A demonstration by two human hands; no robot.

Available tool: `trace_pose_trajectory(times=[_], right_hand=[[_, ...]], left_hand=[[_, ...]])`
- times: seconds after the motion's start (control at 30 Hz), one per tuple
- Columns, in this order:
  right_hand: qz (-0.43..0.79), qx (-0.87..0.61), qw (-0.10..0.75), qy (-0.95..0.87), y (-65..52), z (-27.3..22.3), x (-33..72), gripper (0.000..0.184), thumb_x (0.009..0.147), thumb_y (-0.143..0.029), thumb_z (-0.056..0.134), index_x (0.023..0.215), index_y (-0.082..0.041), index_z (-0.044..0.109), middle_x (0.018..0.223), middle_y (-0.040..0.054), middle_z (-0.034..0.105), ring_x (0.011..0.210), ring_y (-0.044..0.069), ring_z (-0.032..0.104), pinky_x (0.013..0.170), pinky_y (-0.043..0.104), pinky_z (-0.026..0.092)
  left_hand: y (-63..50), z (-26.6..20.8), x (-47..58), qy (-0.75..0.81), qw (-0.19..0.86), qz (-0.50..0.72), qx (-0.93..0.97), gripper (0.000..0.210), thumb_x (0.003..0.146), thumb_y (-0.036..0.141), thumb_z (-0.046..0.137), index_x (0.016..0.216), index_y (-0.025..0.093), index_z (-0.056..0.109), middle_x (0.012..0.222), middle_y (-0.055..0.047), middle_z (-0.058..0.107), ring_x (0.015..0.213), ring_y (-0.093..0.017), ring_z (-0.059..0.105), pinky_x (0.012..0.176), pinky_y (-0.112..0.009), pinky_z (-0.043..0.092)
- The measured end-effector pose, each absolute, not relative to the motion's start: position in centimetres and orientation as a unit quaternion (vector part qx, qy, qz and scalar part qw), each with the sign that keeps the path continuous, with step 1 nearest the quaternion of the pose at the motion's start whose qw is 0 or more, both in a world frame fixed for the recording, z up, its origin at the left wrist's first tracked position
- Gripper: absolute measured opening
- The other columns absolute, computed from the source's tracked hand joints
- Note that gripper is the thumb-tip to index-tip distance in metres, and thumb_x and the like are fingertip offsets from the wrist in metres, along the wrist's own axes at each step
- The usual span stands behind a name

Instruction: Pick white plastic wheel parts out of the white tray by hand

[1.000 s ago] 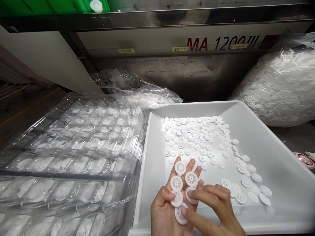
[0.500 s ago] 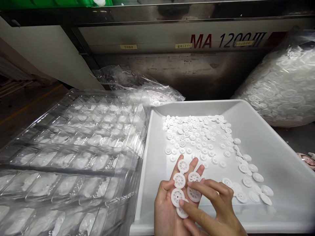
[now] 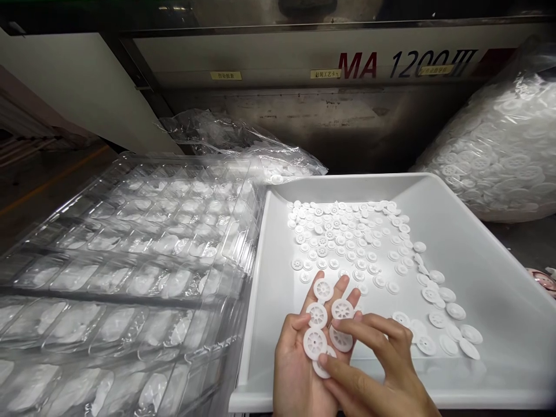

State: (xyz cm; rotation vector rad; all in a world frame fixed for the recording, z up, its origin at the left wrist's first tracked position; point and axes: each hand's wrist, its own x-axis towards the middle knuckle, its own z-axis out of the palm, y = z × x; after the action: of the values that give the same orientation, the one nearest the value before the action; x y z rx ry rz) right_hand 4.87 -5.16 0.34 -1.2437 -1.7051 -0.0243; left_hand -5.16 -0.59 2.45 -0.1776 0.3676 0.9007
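Observation:
My left hand [image 3: 299, 362] lies palm up over the near edge of the white tray [image 3: 490, 289], with several white spoked plastic wheels [image 3: 317, 315] resting on its palm and fingers. My right hand [image 3: 377, 370] reaches across from the right; its fingertips press on the wheels lying in the left palm. Many more small white wheels [image 3: 347, 237] are spread over the tray floor beyond the hands, and larger ones [image 3: 447, 324] lie in a loose row to the right.
A stack of clear blister trays [image 3: 130, 255] holding white parts fills the left. A clear bag [image 3: 499, 150] full of white wheels stands at the right, a flatter bag [image 3: 243, 147] behind the trays. A machine panel marked "MA 1200 III" [image 3: 391, 63] runs across the back.
My right fingers have slid a little over the wheels in the left palm, shifting them. The view has tilted slightly downward. Both hands stay in the same place.

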Motion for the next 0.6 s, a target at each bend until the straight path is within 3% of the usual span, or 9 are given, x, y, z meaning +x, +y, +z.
trace_pose_trajectory(times=[0.3, 0.6], right_hand=[[0.004, -0.504, 0.485, -0.715, -5.3, 0.6, 5.4, 0.019, 0.082, -0.007, 0.06, 0.083, -0.021, 0.072, 0.105, 0.0084, 0.059, 0.093, 0.028, 0.047, 0.073, 0.043, 0.035], [0.03, -0.507, 0.448, -0.736, -5.9, 0.8, 6.6, 0.028, 0.079, -0.001, 0.057, 0.087, -0.024, 0.071, 0.11, 0.0087, 0.056, 0.097, 0.027, 0.045, 0.076, 0.044, 0.036]], left_hand=[[-0.7, 2.7, -5.5, 0.185, 0.88, 0.43, -0.086, 0.073, 0.078, 0.015, 0.036, 0.146, 0.017, 0.007, 0.136, -0.013, 0.052, 0.125, -0.026, 0.045, 0.096, -0.031, 0.044], [-0.9, 2.2, -5.4, 0.184, 0.864, 0.463, -0.074, 0.083, 0.068, 0.008, 0.036, 0.146, 0.017, 0.01, 0.136, -0.011, 0.051, 0.128, -0.026, 0.042, 0.11, -0.041, 0.028]])
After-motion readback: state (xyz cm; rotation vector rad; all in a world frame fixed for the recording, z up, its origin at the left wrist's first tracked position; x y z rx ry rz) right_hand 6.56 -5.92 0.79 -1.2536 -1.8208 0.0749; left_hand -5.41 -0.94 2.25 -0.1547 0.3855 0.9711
